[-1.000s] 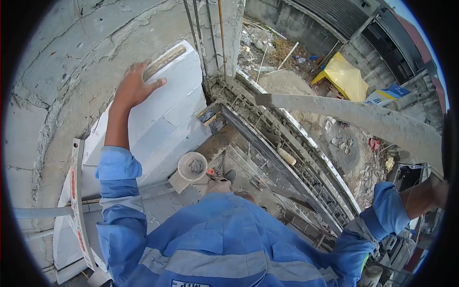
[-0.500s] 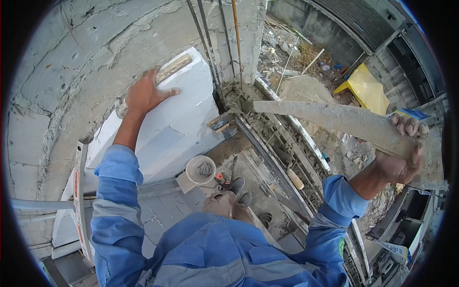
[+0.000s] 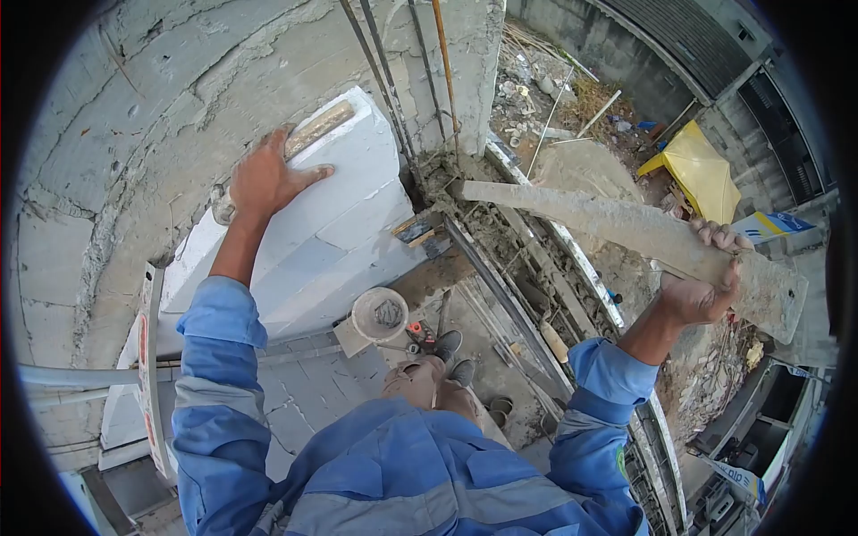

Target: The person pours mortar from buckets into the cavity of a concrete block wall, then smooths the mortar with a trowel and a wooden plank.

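Observation:
My left hand (image 3: pixel 265 179) rests on top of a white block wall (image 3: pixel 344 201), its thumb stretched out and its fingers over a mortar-stained strip (image 3: pixel 322 128) along the top edge. In my right hand (image 3: pixel 706 284) is a long, flat board (image 3: pixel 581 207) coated in dried cement, fingers wrapped over its upper edge. The board's narrow far end touches the wet concrete (image 3: pixel 442 179) at the corner, by the upright rebar (image 3: pixel 447 80). A channel of formwork (image 3: pixel 518 259) partly filled with rough concrete runs below the board.
A bucket (image 3: pixel 380 314) with grey mix stands on the floor near my shoes (image 3: pixel 449 346). A spirit level (image 3: pixel 149 357) leans at the left. Beyond the formwork the ground drops away, with rubble and a yellow cover (image 3: pixel 693 170) below.
My right hand has drawn back left and slightly down along with the board, whose outer end now shows more fully. My left hand stays on the wall.

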Motion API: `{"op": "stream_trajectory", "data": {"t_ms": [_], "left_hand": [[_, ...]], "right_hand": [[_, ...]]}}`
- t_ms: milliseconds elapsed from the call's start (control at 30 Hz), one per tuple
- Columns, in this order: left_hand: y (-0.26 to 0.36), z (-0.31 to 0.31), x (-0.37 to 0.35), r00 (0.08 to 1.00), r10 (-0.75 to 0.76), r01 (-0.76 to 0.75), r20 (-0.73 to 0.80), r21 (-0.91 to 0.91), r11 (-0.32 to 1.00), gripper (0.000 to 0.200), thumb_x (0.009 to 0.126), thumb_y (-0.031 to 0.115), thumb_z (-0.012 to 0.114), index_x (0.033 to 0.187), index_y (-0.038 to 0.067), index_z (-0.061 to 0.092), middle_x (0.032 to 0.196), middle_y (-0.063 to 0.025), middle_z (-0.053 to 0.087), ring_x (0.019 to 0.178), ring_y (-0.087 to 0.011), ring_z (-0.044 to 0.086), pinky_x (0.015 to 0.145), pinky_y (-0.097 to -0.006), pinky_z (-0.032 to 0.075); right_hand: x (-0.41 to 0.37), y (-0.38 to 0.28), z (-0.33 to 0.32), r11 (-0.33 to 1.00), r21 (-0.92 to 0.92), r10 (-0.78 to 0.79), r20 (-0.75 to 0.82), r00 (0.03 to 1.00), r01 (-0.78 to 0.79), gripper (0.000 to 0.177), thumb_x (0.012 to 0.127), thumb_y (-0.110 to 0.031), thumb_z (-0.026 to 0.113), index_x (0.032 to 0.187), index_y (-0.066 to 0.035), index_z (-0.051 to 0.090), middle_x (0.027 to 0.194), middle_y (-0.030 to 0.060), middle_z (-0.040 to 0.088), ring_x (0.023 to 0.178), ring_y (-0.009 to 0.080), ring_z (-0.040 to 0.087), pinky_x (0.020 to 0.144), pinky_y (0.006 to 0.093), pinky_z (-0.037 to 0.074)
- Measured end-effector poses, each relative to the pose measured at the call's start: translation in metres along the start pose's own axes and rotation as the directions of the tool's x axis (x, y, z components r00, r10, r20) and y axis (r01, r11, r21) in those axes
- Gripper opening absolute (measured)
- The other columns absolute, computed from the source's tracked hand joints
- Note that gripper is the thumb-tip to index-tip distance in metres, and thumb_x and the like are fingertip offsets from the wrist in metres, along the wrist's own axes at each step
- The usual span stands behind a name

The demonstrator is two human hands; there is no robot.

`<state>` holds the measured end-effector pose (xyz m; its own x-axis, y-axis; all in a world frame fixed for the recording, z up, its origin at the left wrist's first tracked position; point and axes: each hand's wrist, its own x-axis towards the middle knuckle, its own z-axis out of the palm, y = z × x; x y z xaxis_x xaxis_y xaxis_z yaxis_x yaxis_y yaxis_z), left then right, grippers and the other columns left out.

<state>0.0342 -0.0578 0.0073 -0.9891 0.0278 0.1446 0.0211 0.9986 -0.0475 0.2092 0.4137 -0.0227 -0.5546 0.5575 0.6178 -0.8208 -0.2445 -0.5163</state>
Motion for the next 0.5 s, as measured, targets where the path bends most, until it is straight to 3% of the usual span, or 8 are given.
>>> {"op": "stream_trajectory", "data": {"t_ms": [100,167,233,367,433,500], "left_hand": [[-0.001,0.001,0.0,1.0,0.003,-0.003,-0.011,0.006,1.0,0.092,0.061,0.065,0.079,0.135,0.017,0.053,0.116,-0.0159,0.067,0.103,-0.0341,0.066,0.088,-0.0452,0.053],[-0.004,0.002,0.008,1.0,0.001,-0.001,-0.017,0.013,1.0,0.095,0.06,0.068,0.077,0.135,0.015,0.052,0.114,-0.0169,0.067,0.102,-0.0343,0.066,0.086,-0.0457,0.053],[-0.003,0.006,-0.001,1.0,-0.009,0.009,-0.017,0.004,1.0,0.099,0.059,0.07,0.076,0.136,0.012,0.052,0.112,-0.0178,0.067,0.101,-0.0345,0.067,0.085,-0.0463,0.054],[-0.005,0.01,0.001,1.0,0.002,0.0,-0.025,0.049,0.999,0.101,0.059,0.071,0.076,0.136,0.011,0.051,0.11,-0.019,0.068,0.099,-0.0347,0.067,0.085,-0.0461,0.054],[-0.006,0.01,0.007,1.0,0.004,-0.003,-0.025,0.042,0.999,0.101,0.059,0.071,0.076,0.136,0.011,0.052,0.109,-0.0194,0.068,0.099,-0.0347,0.067,0.085,-0.0458,0.054],[-0.005,0.009,0.003,1.0,-0.009,0.009,-0.017,0.021,1.0,0.1,0.058,0.071,0.076,0.135,0.011,0.052,0.109,-0.0194,0.068,0.098,-0.0348,0.068,0.084,-0.0453,0.055]], "right_hand": [[0.019,-0.044,-0.017,0.994,0.109,0.027,-0.023,0.999,-0.025,0.038,0.083,-0.03,0.055,0.114,-0.008,0.052,0.093,0.0081,0.052,0.088,0.0215,0.051,0.087,0.0412,0.041],[0.012,-0.025,-0.019,0.993,0.118,0.014,0.016,1.0,-0.016,0.036,0.083,-0.027,0.054,0.112,-0.006,0.053,0.091,0.0086,0.05,0.087,0.022,0.05,0.082,0.0417,0.042],[-0.009,0.037,-0.012,0.978,-0.199,-0.104,-0.207,0.973,0.063,0.033,0.084,-0.025,0.052,0.113,-0.008,0.053,0.09,0.0065,0.05,0.088,0.021,0.05,0.082,0.0419,0.044],[0.007,0.001,-0.006,0.989,0.149,0.036,-0.077,0.996,-0.024,0.033,0.084,-0.019,0.052,0.113,-0.003,0.05,0.09,0.0094,0.048,0.09,0.0221,0.048,0.084,0.0397,0.042],[0.009,0.008,-0.012,0.984,0.172,0.053,-0.01,0.999,-0.051,0.035,0.084,-0.02,0.053,0.114,-0.003,0.049,0.091,0.0085,0.048,0.09,0.0218,0.048,0.087,0.0391,0.04],[-0.001,0.047,0.003,0.988,-0.148,-0.065,-0.175,0.982,0.039,0.034,0.084,-0.022,0.053,0.114,-0.006,0.049,0.092,0.0063,0.048,0.089,0.0212,0.048,0.091,0.0398,0.039]]}}
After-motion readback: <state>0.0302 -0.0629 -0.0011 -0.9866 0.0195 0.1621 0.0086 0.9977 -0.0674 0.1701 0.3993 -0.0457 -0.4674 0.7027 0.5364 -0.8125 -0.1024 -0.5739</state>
